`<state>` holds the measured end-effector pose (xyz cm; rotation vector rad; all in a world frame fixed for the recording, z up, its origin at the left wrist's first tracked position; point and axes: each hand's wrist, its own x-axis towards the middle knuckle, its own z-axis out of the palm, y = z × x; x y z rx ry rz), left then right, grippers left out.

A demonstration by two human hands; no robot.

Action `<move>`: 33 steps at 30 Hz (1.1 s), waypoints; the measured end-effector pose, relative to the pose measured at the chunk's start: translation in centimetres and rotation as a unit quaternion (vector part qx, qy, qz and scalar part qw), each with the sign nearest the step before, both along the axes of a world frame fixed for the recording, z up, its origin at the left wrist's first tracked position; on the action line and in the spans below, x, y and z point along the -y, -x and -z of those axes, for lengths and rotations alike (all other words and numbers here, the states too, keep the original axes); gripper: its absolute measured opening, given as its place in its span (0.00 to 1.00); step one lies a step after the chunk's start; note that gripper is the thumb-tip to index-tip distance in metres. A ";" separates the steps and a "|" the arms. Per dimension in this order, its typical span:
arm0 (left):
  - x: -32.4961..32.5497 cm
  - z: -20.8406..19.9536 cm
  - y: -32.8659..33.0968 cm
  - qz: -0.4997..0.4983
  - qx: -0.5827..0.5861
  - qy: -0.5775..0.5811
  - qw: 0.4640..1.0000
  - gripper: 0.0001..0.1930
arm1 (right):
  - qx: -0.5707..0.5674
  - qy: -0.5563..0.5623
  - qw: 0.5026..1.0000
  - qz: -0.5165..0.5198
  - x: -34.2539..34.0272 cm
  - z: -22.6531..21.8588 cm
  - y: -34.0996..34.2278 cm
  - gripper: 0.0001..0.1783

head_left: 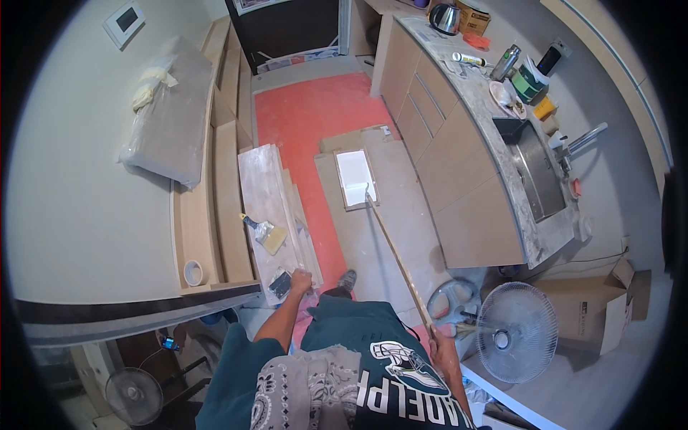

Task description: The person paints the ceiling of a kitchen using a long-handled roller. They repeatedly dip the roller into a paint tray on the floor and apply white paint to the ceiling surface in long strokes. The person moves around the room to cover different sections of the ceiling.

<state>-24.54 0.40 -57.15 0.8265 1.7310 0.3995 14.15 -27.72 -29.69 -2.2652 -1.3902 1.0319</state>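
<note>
Steadying the long wooden pole [404, 269] would seem to be what matters most here: its far end is best kept low and moved in short, even strokes, so that the white paint-like filling [352, 166] is taken up evenly and not pushed over the rim of the shallow tray [358, 206]. The tray is set on a cardboard sheet [327, 175] on the floor ahead, between the stacked boards [261, 168] and the kitchen base cabinets [469, 193]. At the tip, over the tray's near right corner, a thin metal fitting [368, 191] can be made out; whether a roller is carried on it cannot be told, white being lost against white. Any swing of the near end should be kept away from the fan [516, 333], which is placed just beside it. The pole is gripped near its lower end by the right hand [441, 351], held low by the hip, with the shaft slanted forward and to the left. The left arm is reached out sideways, its hand [301, 280] placed at the boards' edge beside a dark rectangular pad [280, 284]; the fingers look curled, but whether anything is gripped cannot be told.
</note>
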 end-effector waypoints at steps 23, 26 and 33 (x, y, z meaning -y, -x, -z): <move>13.1 -1.9 -0.8 0.015 0.028 0.021 0.999 0.03 | 0.014 -0.003 1.000 0.023 -3.6 6.7 0.1 0.25; 12.5 -0.1 0.1 0.012 0.033 0.014 0.999 0.05 | 0.019 0.009 1.000 0.013 -6.4 7.7 -0.1 0.26; 12.0 -2.9 -3.0 -0.032 0.041 0.018 0.998 0.08 | 0.017 0.016 1.000 -0.005 4.5 3.6 -1.3 0.27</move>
